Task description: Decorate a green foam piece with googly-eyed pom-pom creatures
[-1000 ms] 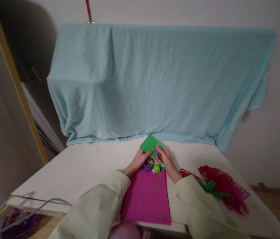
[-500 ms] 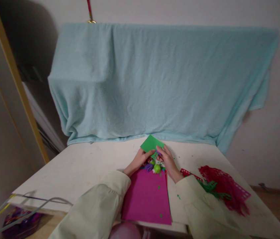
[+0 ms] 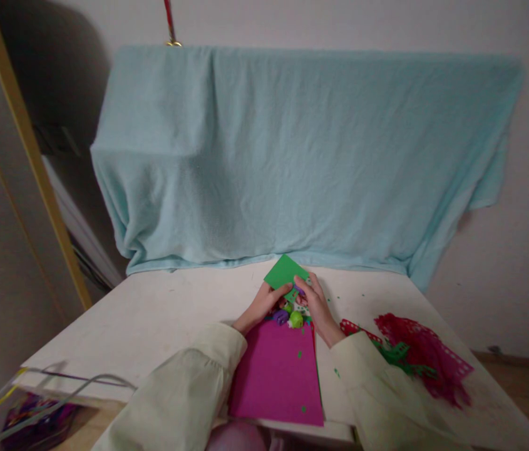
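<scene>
My left hand [image 3: 268, 300] pinches a square of green paper [image 3: 285, 270], thumb on top, near the middle of the table. My right hand [image 3: 313, 302] is closed around a small purple craft punch [image 3: 298, 289] at the paper's near right edge. Small holes show in the paper beside it. Just below my hands, another purple punch [image 3: 280, 317] and a lime green punch [image 3: 296, 319] sit at the top edge of a magenta paper sheet [image 3: 277, 376]. More lime green shows partly hidden behind them. My fingers under the green paper are mostly covered.
Punched red and magenta paper strips [image 3: 424, 351] and green punched scraps [image 3: 398, 352] lie to the right on the white table [image 3: 174, 313]. Tiny green cut-outs are scattered about. A pale blue cloth [image 3: 302, 150] hangs behind. A clear bag [image 3: 34, 413] is at lower left.
Hardly anything differs. The green paper and my right hand have shifted very slightly to the left, with the grip the same.
</scene>
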A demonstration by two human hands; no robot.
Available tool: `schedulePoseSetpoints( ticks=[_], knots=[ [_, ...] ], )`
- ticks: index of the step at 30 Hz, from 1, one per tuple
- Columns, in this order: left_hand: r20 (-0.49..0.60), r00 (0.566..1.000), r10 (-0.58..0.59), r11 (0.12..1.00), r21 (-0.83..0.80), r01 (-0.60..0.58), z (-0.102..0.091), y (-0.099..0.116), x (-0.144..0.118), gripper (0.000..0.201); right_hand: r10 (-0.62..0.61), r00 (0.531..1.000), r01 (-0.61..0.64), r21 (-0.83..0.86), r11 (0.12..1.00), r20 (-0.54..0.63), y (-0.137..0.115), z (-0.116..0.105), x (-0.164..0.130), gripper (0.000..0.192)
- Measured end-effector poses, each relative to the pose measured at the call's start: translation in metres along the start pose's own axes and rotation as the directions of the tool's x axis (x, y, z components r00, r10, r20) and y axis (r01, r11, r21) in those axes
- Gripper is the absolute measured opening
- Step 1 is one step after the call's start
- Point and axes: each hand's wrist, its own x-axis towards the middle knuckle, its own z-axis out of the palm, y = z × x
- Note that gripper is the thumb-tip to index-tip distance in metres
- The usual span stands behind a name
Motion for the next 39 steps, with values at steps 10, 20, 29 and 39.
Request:
schedulePoseSetpoints(
  ticks=[10,20,29,39],
  knots=[
    [-0.021,0.999,-0.035,0.999,0.005,0.035,-0.0017,-0.0037,0.0008,0.043,-0.011,1.0,0.01,0.043,0.999,0.025,-0.0069,0.0001,-0.0009,0.036],
    [-0.02,0.999,-0.042,0.999,-0.01,0.042,-0.002,-0.0069,0.0021,0.042,-0.034,0.999,0.034,0.037,0.999,0.008,-0.0091,-0.0008,-0.0022,0.036],
    [-0.011,0.999,-0.042,0.999,-0.017,0.042,-0.0005,0.0003,0.0001,0.038,-0.032,0.999,0.031,0.015,0.999,0.025,-0.0074,0.0007,-0.0025,0.038],
    [-0.008,1.0,-0.027,1.0,0.005,0.027,-0.001,-0.0014,-0.0001,0.039,-0.017,0.999,0.015,0.05,0.999,0.041,-0.0081,0.0012,-0.0026,0.036]
  ],
)
